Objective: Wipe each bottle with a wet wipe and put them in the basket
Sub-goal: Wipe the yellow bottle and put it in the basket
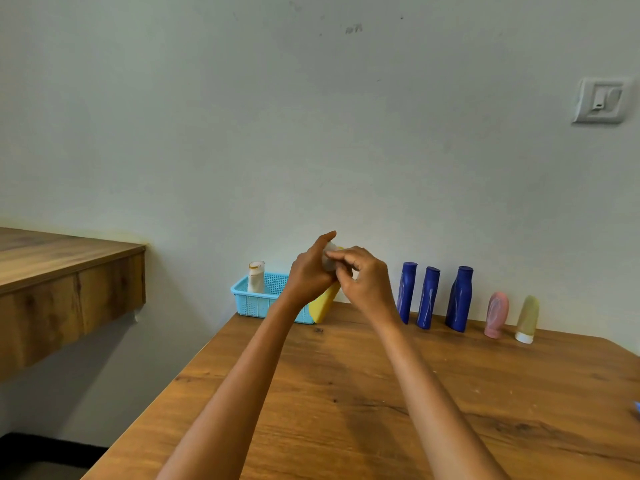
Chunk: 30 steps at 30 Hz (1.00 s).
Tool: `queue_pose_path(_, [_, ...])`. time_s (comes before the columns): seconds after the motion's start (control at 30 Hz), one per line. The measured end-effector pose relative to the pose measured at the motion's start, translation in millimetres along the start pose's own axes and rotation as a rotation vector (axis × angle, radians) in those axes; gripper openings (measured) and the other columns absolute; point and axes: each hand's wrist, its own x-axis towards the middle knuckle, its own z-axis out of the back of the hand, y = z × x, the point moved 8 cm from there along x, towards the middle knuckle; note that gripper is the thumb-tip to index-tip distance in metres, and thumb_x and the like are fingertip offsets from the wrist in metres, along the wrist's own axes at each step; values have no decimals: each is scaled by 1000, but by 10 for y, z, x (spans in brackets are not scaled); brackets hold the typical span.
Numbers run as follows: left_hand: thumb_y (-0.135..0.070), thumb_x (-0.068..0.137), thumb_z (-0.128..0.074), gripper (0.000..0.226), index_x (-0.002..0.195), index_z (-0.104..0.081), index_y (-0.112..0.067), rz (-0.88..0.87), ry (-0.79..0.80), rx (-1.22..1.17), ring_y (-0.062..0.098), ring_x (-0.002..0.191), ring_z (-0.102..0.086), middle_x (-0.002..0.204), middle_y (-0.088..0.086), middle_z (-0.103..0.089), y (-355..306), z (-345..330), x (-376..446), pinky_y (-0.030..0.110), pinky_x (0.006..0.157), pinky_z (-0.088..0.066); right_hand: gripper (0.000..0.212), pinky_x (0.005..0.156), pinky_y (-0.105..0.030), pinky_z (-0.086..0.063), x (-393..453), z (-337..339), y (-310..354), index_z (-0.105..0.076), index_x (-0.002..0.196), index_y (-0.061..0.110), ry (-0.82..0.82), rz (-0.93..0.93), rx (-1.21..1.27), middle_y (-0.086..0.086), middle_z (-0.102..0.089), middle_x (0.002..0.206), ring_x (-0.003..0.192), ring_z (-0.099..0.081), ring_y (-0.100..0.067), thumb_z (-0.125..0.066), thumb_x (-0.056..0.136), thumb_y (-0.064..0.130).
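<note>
Left hand [311, 271] fingers curled round the yellow bottle [322, 306], holding it tilted, raised off the surface [381, 393], base toward 6 o'clock. Right hand [363, 278] fingers pinch a whitish wet wipe [329, 259] against the bottle's top end, just at 3 o'clock of the left hand. Blue basket [252, 303] at 9 o'clock of the hands, near the wall, one pale bottle [255, 277] upright inside. At 3 o'clock, a row on the surface along the wall: three blue bottles [429, 297] upright, then a pink tube [496, 315] and a yellowish tube [527, 318] standing cap-down. Wall switch [601, 100] at 2 o'clock. Wooden shelf [69, 271] at 9 o'clock, well apart.
</note>
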Motion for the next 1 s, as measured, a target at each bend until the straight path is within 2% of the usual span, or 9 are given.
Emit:
queue_pose_path(0.1, [-10,78,-68,72,141,-36,-21,-73,55,53,23,108,-60,118,6,-64,-63,-86,-33,22,85,-43,23,81,-14,-48,-9,-2,-109,-68,109,14,-42,-89,-60,-2,-68,105,95,-61,-7,-60,89,7])
queue_pose_path(0.23, [-18,77,-73,77,142,-33,-20,-89,127,50,23,105,-62,119,8,-63,-97,-213,-70,31,88,-49,16,82,-23,-54,-16,103,-338,-68,101,12,-80,-298,38,-4,-68,104,97,-63,-14,-56,91,8])
queue_pose_path(0.33, [-23,75,-77,81,142,-32,-23,-55,184,-21,23,103,-64,125,8,-60,-97,-259,-76,35,92,-50,18,75,-13,-50,-27,183,-480,-68,103,11,-107,-433,136,-4,-67,106,96,-60,-9,-54,92,9])
queue_pose_path(0.47, [-24,73,-79,83,142,-32,-23,-15,232,-57,23,101,-64,127,10,-57,-98,-276,-64,38,93,-51,17,72,-9,-45,-30,262,-501,-69,97,12,-158,-461,166,-1,-68,101,93,-59,-9,-53,92,9])
queue_pose_path(0.6, [-19,74,-78,81,142,-33,-19,7,174,-114,23,100,-64,125,11,-58,-77,-167,-57,33,90,-51,13,63,-3,-42,-26,121,-445,-68,96,19,-21,-431,173,6,-64,100,85,-57,-1,-58,90,24])
queue_pose_path(0.7, [-16,77,-75,78,142,-32,-18,17,144,-160,23,101,-63,126,14,-58,-62,-100,-44,34,89,-53,18,67,-5,-42,4,48,-378,-67,101,23,39,-365,123,14,-59,99,87,-55,2,-64,85,32])
queue_pose_path(0.8, [-16,76,-76,80,142,-31,-19,34,176,-233,17,97,-63,127,13,-57,-78,-47,-30,20,79,-54,15,71,-18,-53,-87,78,-553,-67,98,20,-76,-589,406,3,-68,101,94,-64,-10,-62,88,31])
queue_pose_path(0.87, [-16,77,-75,78,142,-31,-20,39,185,-323,15,96,-64,126,12,-57,-107,12,-5,17,79,-54,17,74,-24,-56,-200,50,-671,-67,99,16,-89,-741,565,-6,-70,100,93,-67,-16,-61,89,28])
queue_pose_path(1.0, [-17,80,-71,68,139,-37,-19,45,129,-402,16,100,-65,122,7,-60,-127,131,32,23,88,-53,13,80,-26,-55,-288,-97,-614,-69,96,19,11,-770,687,-2,-72,95,92,-68,-12,-59,90,26])
